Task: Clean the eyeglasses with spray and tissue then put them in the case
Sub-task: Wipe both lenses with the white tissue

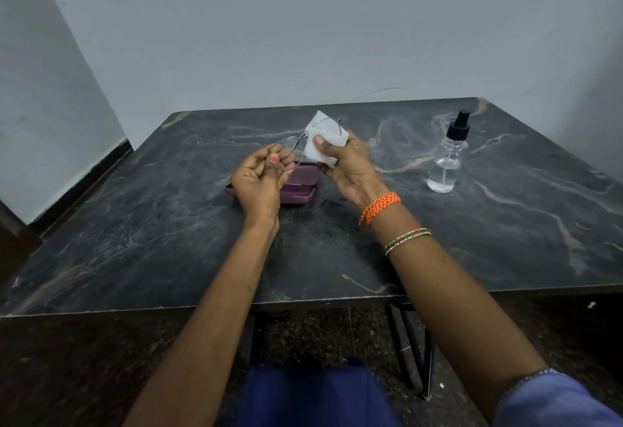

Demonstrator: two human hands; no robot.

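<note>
Dark marble-look table (135, 241) fills mid-frame, bare room w/ edges at left & front. Open purple case (300, 183) at centre; unlabelled spray bottle (446, 156) right. Above case, left hand (259, 180) pinches eyeglasses (290, 153); right hand (347, 166) grips tissue (323, 139) round one lens.

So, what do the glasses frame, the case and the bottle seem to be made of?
Glasses: thin grey wire rim, probably metal. Case: matte purple shell, likely plastic, not certain. Bottle: clear body, plastic or glass, with a black plastic-looking sprayer.
</note>
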